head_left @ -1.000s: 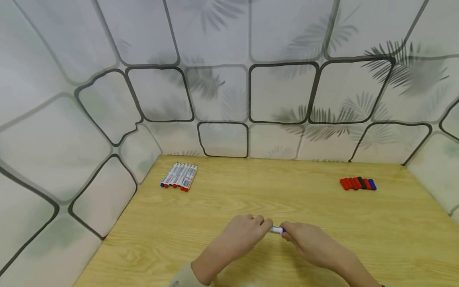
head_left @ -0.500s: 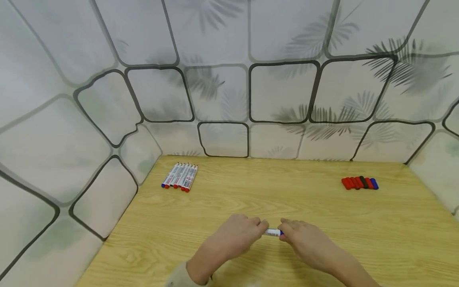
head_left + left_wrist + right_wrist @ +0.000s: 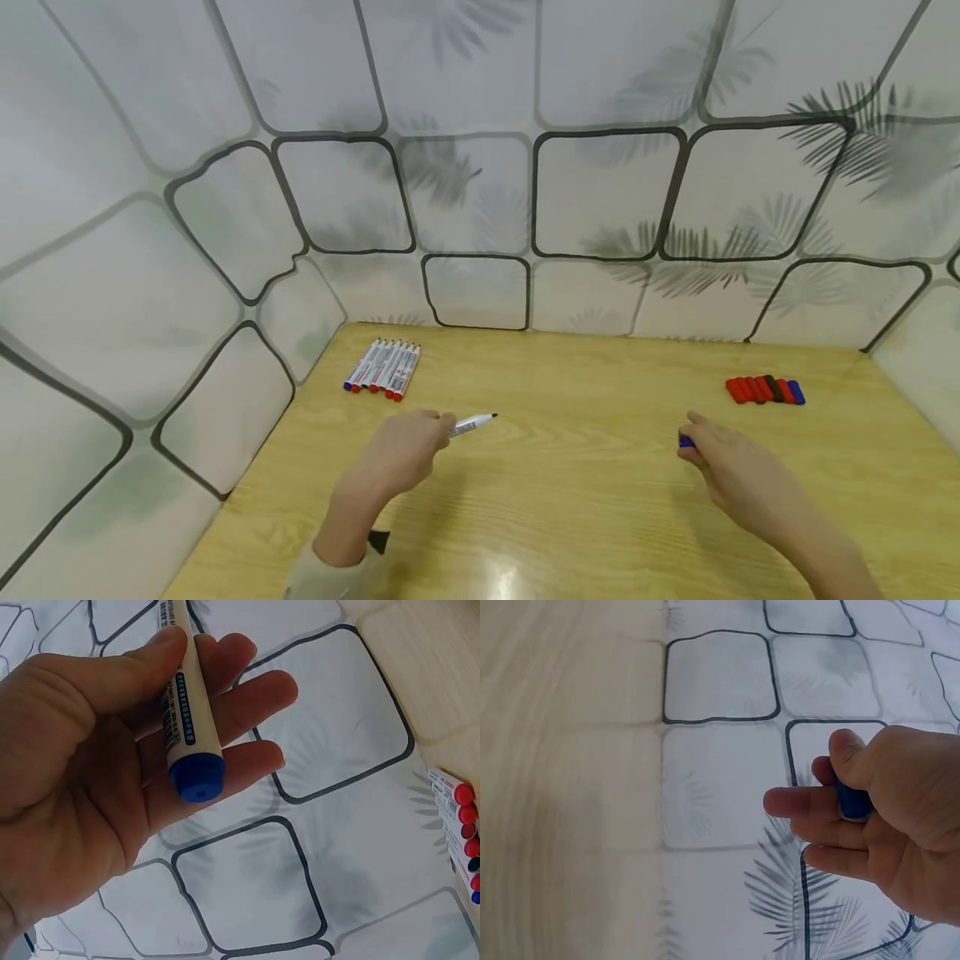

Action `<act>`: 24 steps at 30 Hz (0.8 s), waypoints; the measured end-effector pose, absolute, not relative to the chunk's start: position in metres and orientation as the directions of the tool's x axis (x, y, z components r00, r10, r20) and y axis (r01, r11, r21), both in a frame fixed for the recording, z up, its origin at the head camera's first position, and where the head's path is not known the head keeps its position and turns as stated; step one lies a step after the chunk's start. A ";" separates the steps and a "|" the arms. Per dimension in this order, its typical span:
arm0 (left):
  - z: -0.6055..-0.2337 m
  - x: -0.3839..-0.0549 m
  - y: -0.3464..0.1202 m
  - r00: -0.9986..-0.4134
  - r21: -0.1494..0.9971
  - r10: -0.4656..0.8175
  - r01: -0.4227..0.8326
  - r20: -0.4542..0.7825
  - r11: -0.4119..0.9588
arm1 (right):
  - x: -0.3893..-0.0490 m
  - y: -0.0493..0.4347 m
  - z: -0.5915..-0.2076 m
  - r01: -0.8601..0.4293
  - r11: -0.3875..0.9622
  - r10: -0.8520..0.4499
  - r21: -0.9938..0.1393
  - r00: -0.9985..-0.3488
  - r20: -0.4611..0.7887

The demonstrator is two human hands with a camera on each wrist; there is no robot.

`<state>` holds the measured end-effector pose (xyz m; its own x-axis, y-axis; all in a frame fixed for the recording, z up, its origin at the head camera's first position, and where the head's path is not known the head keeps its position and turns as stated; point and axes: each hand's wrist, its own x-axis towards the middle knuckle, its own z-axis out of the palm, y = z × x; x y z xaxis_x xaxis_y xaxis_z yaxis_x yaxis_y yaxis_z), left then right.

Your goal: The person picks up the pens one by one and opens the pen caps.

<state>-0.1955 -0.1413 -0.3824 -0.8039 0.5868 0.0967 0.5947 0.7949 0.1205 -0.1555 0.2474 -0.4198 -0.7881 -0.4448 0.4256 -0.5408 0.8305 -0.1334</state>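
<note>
My left hand [image 3: 401,450] pinches an uncapped whiteboard marker [image 3: 472,424], its dark tip pointing right and away from the hand. In the left wrist view the white barrel [image 3: 187,712] lies between thumb and fingers, and its blue end plug [image 3: 197,778] faces the camera. Well to the right, my right hand [image 3: 750,475] pinches a blue marker cap [image 3: 686,442]. The right wrist view shows that cap [image 3: 851,799] between thumb and fingers, partly covered by them. Both hands are above the wooden table [image 3: 570,500].
At the back left lies a row of several uncapped markers [image 3: 384,369] with red, blue and black ends. A row of red, black and blue caps [image 3: 765,389] lies at the back right. Patterned walls [image 3: 480,208] border the table behind and at the sides.
The blue cap has come off the marker. My left hand has moved left and away from me with the marker, my right hand right and slightly away with the cap.
</note>
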 end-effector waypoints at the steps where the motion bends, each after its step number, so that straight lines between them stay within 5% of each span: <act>1: -0.382 -0.198 -0.145 -0.803 0.123 0.585 0.595 0.115 0.794 | -0.157 0.249 -0.418 -0.549 0.824 -0.446 -0.142 -0.783 0.434; 14: -0.387 -0.218 -0.162 -0.833 0.282 0.512 0.553 0.210 0.784 | -0.158 0.241 -0.417 -0.500 0.814 -0.413 -0.297 -0.856 0.309; 24: -0.393 -0.262 -0.200 -0.822 0.265 0.456 0.550 0.341 0.792 | -0.156 0.245 -0.416 -0.421 0.852 -0.359 -0.312 -0.903 0.237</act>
<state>-0.2619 -0.2003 -0.3928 -0.8220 0.4562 0.3409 0.5497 0.7922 0.2652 -0.1563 0.2454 -0.4156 -0.9026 -0.3592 0.2372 -0.4210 0.8516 -0.3125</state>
